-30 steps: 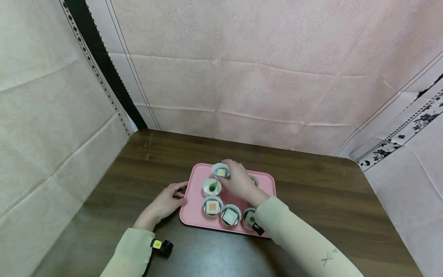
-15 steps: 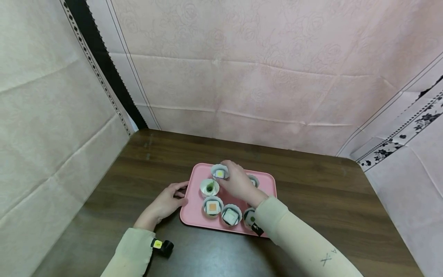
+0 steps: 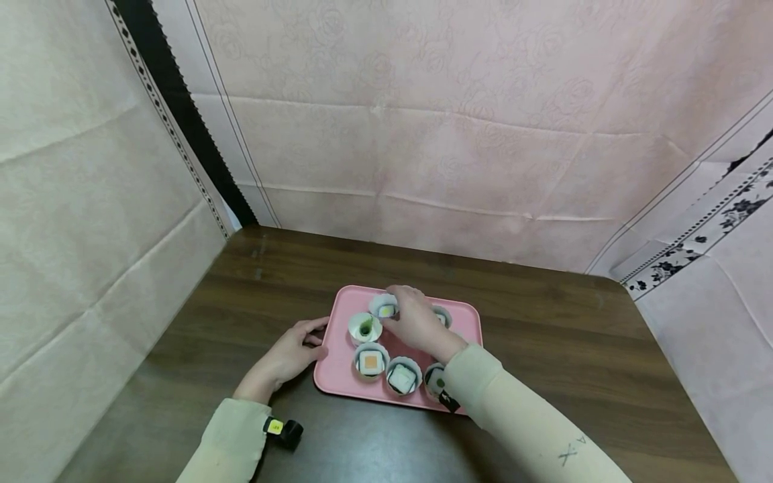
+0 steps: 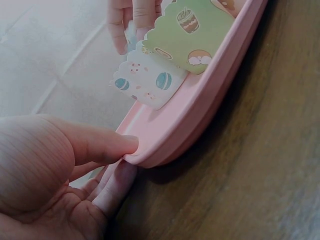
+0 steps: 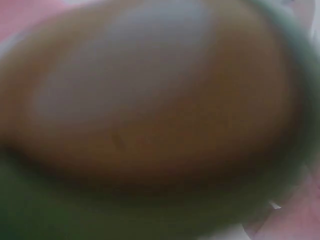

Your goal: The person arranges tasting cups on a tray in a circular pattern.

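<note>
My left hand [image 3: 292, 350] grips the left rim of a pink tray [image 3: 335, 377]. In the left wrist view its thumb lies on top of the tray corner and fingers are underneath. Near the tray's back left corner, my right hand [image 3: 417, 323] holds a paper baking cup [image 3: 383, 306] with a yellow-and-white piece inside. Right in front of that cup is a white paper cup [image 3: 357, 320] with a green piece in it. A macaron-print cup [image 4: 150, 82] and a green printed cup [image 4: 187, 37] stand on the tray in the left wrist view.
Along the tray's front sit a cup with an orange-and-white square [image 3: 370, 362], a cup with a whitish block [image 3: 402, 377] and a partly hidden cup [image 3: 435, 379]. Another cup [image 3: 443, 314] shows behind my right hand. Brown wooden table [image 3: 543, 322] surrounds the tray; hanging cloths [image 3: 453, 134] enclose it.
My right hand has lowered slightly toward the tray with its baking cup. The cup with the green piece has shifted a little to the left. My left hand has stayed in place.
</note>
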`<state>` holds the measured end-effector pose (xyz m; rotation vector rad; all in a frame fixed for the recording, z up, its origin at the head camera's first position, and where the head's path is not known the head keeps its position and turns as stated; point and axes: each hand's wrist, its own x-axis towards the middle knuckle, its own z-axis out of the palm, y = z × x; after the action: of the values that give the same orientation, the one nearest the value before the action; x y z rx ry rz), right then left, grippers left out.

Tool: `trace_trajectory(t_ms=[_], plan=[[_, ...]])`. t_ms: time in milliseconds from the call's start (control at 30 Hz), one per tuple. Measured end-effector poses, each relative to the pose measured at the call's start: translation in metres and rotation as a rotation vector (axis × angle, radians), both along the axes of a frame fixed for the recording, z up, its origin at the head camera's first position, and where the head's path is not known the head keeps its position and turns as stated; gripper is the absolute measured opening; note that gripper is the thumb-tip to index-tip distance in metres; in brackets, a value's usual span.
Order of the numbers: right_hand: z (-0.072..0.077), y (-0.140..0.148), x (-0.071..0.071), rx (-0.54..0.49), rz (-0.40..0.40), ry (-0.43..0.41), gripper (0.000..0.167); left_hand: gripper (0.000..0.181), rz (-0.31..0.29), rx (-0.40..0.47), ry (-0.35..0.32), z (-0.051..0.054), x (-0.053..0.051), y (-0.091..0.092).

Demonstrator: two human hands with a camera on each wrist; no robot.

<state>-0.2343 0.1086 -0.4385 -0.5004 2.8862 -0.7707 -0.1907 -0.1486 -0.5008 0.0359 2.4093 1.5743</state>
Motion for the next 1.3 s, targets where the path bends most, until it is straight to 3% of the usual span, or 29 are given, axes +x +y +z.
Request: trace_trajectory(t_ms=[300,533,700,900,1100,1233,1300], plan=[[0.005,0.003,0.003,0.043,-0.004,0.016,0.058,0.056,-0.011,-0.006,0.001,0.0,-0.003,0.001],[0.001,0.005,0.003,0.033,-0.021,0.019,0.062,0.056,-0.022,-0.008,0.003,-0.001,-0.004,0.002],[0.01,0.014,0.01,-0.016,-0.019,-0.001,0.059,0.057,-0.022,-0.015,0.002,-0.001,-0.004,-0.001],[0.024,0.05,0.021,-0.145,-0.02,0.012,0.053,0.058,-0.018,-0.02,0.011,0.0,-0.003,-0.003],[0.015,0.104,0.029,-0.193,-0.103,0.104,0.052,0.056,-0.01,-0.01,0.001,-0.003,-0.003,0.0],[0.003,0.127,0.039,-0.138,-0.18,0.156,0.058,0.056,-0.005,-0.032,0.01,-0.005,0.0,0.001],[-0.003,0.134,0.043,-0.071,-0.187,0.227,0.061,0.056,-0.006,-0.055,0.017,-0.006,0.002,0.001]])
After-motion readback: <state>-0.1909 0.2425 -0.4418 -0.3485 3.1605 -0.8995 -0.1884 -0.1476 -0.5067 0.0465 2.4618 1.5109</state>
